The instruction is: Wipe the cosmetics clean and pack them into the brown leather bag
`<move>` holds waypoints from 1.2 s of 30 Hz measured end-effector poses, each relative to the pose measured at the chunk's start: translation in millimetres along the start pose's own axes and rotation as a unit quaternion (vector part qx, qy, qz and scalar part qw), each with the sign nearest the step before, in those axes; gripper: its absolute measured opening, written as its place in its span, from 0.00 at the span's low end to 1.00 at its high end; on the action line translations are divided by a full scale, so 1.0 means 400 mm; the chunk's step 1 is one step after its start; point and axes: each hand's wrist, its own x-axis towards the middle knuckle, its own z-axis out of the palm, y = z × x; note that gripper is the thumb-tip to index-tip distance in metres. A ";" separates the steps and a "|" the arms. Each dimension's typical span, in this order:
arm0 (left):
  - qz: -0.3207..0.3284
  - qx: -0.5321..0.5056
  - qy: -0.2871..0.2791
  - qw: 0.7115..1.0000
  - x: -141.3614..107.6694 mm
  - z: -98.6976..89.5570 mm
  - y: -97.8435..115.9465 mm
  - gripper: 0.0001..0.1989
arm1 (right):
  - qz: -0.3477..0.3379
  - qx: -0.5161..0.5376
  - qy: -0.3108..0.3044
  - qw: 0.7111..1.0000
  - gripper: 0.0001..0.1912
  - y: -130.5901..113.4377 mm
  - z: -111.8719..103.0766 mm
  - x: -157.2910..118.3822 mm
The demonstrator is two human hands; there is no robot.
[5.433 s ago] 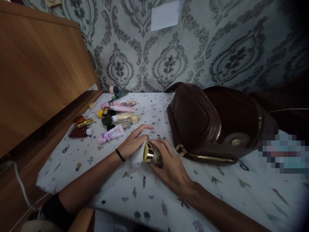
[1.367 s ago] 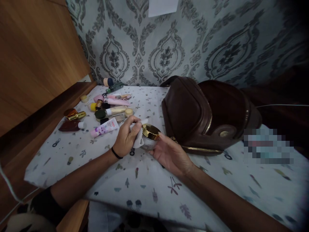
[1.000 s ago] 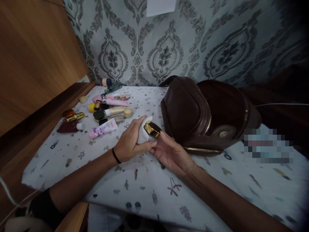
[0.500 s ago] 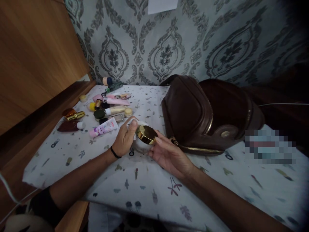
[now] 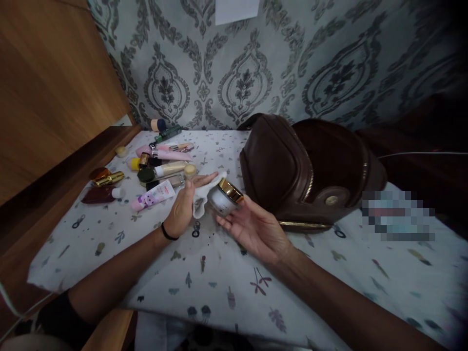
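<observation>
A cosmetic cream jar (image 5: 221, 201) with a shiny gold lid is tilted above the table, its side turned upward. My right hand (image 5: 256, 229) is closed around the jar's lower right side. A crumpled white cloth (image 5: 201, 201) lies between my left hand (image 5: 184, 209) and the jar, against the jar's left side. My left hand holds that cloth, its fingers stretched forward behind it and thumb raised; part of the grip is hidden. A white and purple tube (image 5: 153, 195) lies just left of my left hand.
Several cosmetics lie at the left: a dark red bottle (image 5: 98, 195), gold lipstick (image 5: 109, 178), a pink tube (image 5: 171, 154) and a small cream-lidded pot (image 5: 189, 170). A brown leather bag (image 5: 270, 165) stands close at the right. A wooden panel (image 5: 54, 73) borders the left.
My right hand has turned the jar so its pale side shows more. My left fingers have straightened, and more of the white cloth shows. The view has shifted slightly.
</observation>
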 end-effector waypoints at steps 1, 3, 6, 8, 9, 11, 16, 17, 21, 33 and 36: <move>-0.024 -0.030 0.010 0.999 0.003 0.002 -0.001 0.37 | 0.000 0.001 0.001 1.000 0.16 0.001 0.000 0.000; -0.065 -0.108 0.020 0.992 0.009 0.006 -0.002 0.36 | -0.002 0.000 0.002 1.000 0.15 0.003 -0.001 0.000; -0.108 -0.222 0.022 0.969 0.018 0.010 -0.007 0.32 | -0.002 -0.002 0.002 1.000 0.13 0.004 -0.006 0.001; -0.109 -0.231 0.010 0.967 0.021 0.008 -0.009 0.23 | 0.000 0.002 -0.002 1.000 0.11 0.003 -0.009 0.001; -0.100 -0.218 -0.001 0.971 0.021 0.007 -0.009 0.21 | 0.002 0.006 -0.004 1.000 0.10 0.003 -0.009 0.001; -0.075 -0.177 -0.031 0.981 0.021 0.001 -0.008 0.21 | 0.004 0.015 -0.010 1.000 0.10 0.000 -0.008 0.000; -0.013 -0.066 -0.091 0.994 0.017 -0.009 0.003 0.26 | 0.011 0.007 -0.026 1.000 0.09 -0.003 0.000 -0.004; -0.003 -0.047 -0.098 0.994 0.016 -0.009 0.005 0.27 | 0.011 0.002 -0.023 1.000 0.08 -0.003 0.000 -0.004; 0.026 0.004 -0.119 0.993 0.009 -0.005 0.002 0.30 | 0.005 -0.005 0.005 1.000 0.09 0.002 -0.002 -0.004; -0.013 -0.014 -0.062 0.998 0.001 0.015 0.002 0.32 | 0.041 -0.014 -0.023 0.999 0.06 0.009 0.000 -0.004; 0.001 0.013 -0.039 0.999 -0.006 0.021 0.003 0.30 | 0.044 -0.032 -0.035 0.998 0.08 0.018 0.007 -0.004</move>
